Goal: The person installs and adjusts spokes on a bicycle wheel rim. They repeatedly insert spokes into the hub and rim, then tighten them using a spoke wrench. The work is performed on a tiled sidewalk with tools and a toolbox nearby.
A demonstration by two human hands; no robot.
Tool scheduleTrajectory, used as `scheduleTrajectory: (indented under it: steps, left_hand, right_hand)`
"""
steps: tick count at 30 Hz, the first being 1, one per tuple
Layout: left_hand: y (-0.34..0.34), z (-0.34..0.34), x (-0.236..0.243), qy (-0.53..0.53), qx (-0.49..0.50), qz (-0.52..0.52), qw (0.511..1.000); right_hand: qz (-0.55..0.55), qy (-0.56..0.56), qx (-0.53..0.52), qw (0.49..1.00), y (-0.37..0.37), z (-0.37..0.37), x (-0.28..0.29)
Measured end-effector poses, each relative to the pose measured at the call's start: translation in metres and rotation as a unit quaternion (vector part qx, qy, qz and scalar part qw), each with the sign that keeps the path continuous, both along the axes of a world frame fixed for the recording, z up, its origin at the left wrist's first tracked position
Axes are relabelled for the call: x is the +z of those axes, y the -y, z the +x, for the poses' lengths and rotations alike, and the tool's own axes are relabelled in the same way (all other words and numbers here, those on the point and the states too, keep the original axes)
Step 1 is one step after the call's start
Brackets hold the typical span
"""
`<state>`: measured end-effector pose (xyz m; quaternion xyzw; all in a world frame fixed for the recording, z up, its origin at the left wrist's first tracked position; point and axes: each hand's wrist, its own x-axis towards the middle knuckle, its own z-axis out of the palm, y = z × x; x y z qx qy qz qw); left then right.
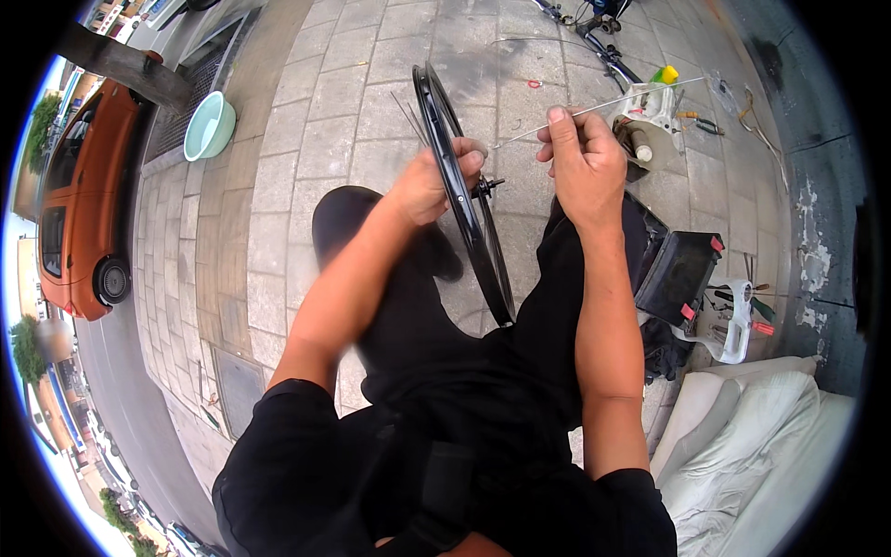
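The left grip [436, 184] is clasping a black bicycle wheel rim [461, 206], while the right grip [585, 158] is pinching a thin metal spoke [520, 137] between thumb and fingers. The rim is standing on edge in the left grip, running down from it toward the lap [432, 343]; a hub [486, 187] is showing just right of that grip. The spoke is slanting through the right grip, one end pointing toward the left grip. Two thin rods [405, 119] are jutting up beyond the left grip; whether it is holding them is staying unclear. The rim is probably feeling light, stiff and smooth, so gripping across both sidewalls is seeming surest. The spoke is likely weighing little and flexing sideways; pinching near its middle is looking steadier than holding an end.
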<state>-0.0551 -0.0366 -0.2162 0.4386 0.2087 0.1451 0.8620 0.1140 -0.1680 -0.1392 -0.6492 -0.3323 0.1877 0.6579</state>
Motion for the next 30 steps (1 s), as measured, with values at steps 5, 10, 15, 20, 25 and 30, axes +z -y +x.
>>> scheduleTrajectory:
  steps: [5, 10, 15, 20, 25, 30]
  left_hand:
    - [0.0, 0.004, -0.004, 0.036, -0.012, -0.017, 0.999]
    - [-0.004, 0.007, -0.015, 0.048, -0.002, -0.026, 0.999]
    - [0.001, 0.013, -0.012, 0.047, 0.026, -0.041, 0.998]
    - [0.0, 0.011, -0.013, 0.065, 0.007, -0.03, 0.997]
    - [-0.001, 0.011, -0.013, 0.057, 0.015, -0.031, 0.998]
    - [-0.001, 0.012, -0.013, 0.054, 0.017, -0.037, 0.998]
  right_hand:
    - [0.049, 0.076, 0.139, 0.986, -0.011, -0.011, 0.037]
    - [-0.01, 0.178, 0.221, 0.959, -0.027, -0.013, 0.052]
    - [-0.04, 0.282, 0.25, 0.926, -0.04, -0.007, 0.054]
    - [-0.032, 0.314, 0.268, 0.91, -0.045, -0.011, 0.055]
    - [-0.044, 0.339, 0.275, 0.899, -0.049, -0.011, 0.054]
    - [-0.038, 0.362, 0.282, 0.888, -0.049, -0.008, 0.055]
